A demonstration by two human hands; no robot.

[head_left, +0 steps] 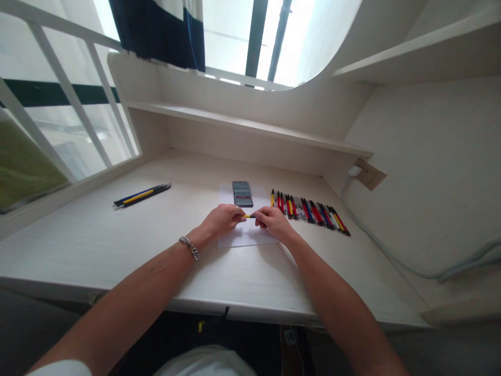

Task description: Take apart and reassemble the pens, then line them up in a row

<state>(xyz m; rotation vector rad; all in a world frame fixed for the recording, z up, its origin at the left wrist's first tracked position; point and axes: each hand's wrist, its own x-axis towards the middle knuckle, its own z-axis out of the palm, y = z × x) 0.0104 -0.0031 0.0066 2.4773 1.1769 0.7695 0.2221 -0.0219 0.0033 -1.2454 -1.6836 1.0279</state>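
Observation:
A yellow pen with a dark end (249, 216) lies level between my two hands, above a white sheet of paper (246, 240). My left hand (225, 219) pinches its yellow end, and my right hand (272, 222) has its fingers closed on the dark end. Just beyond the hands, a small grey case (243, 194) rests on the paper. To the right, a row of pens (309, 211) in red, yellow, blue, white and black lies side by side. A few more pens (143, 195), blue, yellow and dark, lie together at the left.
The white desk (188, 284) ends at a front edge near my body. A low shelf (250, 124) runs along the back. At the right wall, a plug sits in a socket plate (370, 174), and its cable (376, 239) hangs along the desk's right side. White railings (70, 94) stand at the left.

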